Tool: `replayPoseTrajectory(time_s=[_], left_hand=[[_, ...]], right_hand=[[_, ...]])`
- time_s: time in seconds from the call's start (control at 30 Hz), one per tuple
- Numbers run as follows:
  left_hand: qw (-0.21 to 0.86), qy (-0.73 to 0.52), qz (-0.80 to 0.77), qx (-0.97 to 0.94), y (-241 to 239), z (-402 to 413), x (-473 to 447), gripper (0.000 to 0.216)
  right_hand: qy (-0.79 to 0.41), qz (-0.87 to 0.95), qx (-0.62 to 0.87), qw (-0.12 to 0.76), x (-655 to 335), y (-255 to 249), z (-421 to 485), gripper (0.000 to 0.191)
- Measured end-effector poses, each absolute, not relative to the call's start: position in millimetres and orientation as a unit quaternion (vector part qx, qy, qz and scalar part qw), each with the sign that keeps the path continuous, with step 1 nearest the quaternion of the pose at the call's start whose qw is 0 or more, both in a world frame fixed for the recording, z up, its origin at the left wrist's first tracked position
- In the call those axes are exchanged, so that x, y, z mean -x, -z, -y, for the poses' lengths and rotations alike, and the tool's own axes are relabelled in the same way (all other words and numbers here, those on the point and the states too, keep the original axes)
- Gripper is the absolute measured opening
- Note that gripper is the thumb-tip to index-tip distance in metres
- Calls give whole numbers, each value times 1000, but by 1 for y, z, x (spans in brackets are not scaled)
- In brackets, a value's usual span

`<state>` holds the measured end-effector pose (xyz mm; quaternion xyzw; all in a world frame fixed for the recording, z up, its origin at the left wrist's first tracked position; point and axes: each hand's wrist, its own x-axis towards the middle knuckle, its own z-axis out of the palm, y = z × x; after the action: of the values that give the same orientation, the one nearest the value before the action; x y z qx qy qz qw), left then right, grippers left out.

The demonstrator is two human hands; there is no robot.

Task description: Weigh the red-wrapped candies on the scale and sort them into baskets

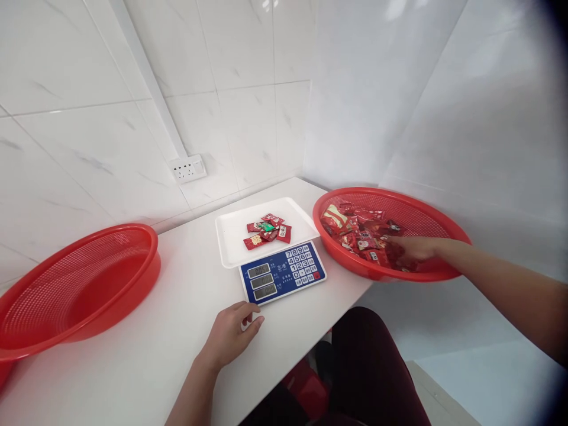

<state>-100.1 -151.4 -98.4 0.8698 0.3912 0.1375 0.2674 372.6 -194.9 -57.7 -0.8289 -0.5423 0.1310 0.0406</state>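
Observation:
My left hand [235,332] rests on the white table just in front of the digital scale [284,273], fingers loosely bent, thumb apart, holding nothing. On the scale's white tray [231,239] lies a small pile of snack packets [268,231], mostly red with one green. My right hand [415,251] reaches over the near rim of a red basket [444,236] at the table's right end. Its fingertips are down among many small, mostly red packets [355,231], so whether they grip one is hidden.
Another red perforated basket [102,290] stands at the left of the white table [177,313]. A tiled wall with a power socket [189,169] runs behind, and another wall closes the right side. My legs [368,367] are below the table's front edge.

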Motion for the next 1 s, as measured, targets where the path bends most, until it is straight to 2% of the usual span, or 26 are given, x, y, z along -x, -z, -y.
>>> replayPoseTrajectory(time_s=[0.07, 0.13, 0.23, 0.3, 0.37, 0.5, 0.7, 1.0], left_hand=[[270, -136, -390, -870, 98, 152, 100, 28], [275, -134, -386, -870, 97, 155, 97, 29], [275, -132, -366, -879, 96, 165, 87, 35], [256, -122, -343, -896, 95, 174, 77, 40], [228, -102, -314, -916, 96, 182, 66, 42], [186, -77, -274, -940, 97, 196, 46, 39], [179, -60, -257, -948, 98, 209, 22, 37], [200, -88, -238, -946, 106, 230, 9, 31]], right_hand=[[-229, 539, 810, -29, -370, 47, 196, 62], [-181, 528, 828, -49, -365, 37, 200, 59], [-71, 503, 861, 20, -346, 31, 216, 56], [-70, 513, 850, 99, -328, 35, 233, 54], [-54, 533, 833, 138, -312, 46, 250, 55], [14, 613, 779, 130, -298, 70, 269, 54], [148, 645, 732, 160, -304, 85, 269, 63], [177, 621, 741, 184, -309, 93, 272, 62]])
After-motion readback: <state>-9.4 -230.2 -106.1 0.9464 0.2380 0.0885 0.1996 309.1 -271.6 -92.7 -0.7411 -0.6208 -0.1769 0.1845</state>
